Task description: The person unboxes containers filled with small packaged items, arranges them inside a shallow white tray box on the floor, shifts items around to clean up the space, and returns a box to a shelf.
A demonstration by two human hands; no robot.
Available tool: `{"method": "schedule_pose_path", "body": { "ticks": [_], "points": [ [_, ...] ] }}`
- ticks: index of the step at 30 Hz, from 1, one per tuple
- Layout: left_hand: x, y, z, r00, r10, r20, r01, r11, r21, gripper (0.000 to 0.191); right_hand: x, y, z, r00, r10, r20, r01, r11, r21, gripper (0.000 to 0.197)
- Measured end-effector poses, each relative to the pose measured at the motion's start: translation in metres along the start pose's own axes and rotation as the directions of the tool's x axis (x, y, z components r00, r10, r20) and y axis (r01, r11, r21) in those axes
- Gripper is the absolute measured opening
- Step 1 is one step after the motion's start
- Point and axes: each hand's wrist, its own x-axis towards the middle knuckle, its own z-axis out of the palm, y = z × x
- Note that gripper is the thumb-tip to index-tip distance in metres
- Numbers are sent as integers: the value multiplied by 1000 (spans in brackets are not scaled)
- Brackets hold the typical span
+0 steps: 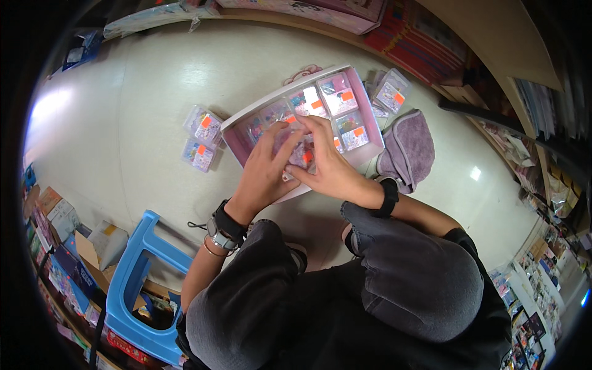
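Both my hands meet over a shallow cardboard display box (368,118) with a pink inside, standing on the floor. Between my left hand (263,169) and my right hand (336,173) is a small clear plastic case (303,155) with an orange sticker, its contents partly hidden by my fingers. More small clear cases, such as one at the box's far right corner (337,95), sit in rows inside, most with orange stickers and colourful bits. My hands cover the box's near middle part.
Loose cases (201,138) lie left of the box, others (391,95) to its right. A folded purple cloth (409,150) rests beside the box. A blue plastic stool (122,296) stands at my left. Stocked shelves (467,115) and cartons (108,243) line the floor's edges.
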Motion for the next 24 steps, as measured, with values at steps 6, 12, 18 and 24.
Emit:
{"method": "schedule_pose_path", "body": {
  "ticks": [6,12,18,24],
  "points": [
    [-36,-44,-38,898,57,-436,116,926,359,99,39,36,-56,965,-205,162,261,785,-562,44],
    [-65,-106,-49,592,-240,-770,492,864,109,104,39,60,-65,973,-87,213,207,731,-650,42],
    [-96,-134,-38,589,-386,-710,500,864,-55,99,32,79,-56,983,-174,56,149,581,-800,47],
    [-119,-149,-22,750,-315,-581,414,909,43,100,25,61,-47,987,-48,150,152,539,-828,55]
  ]
}}
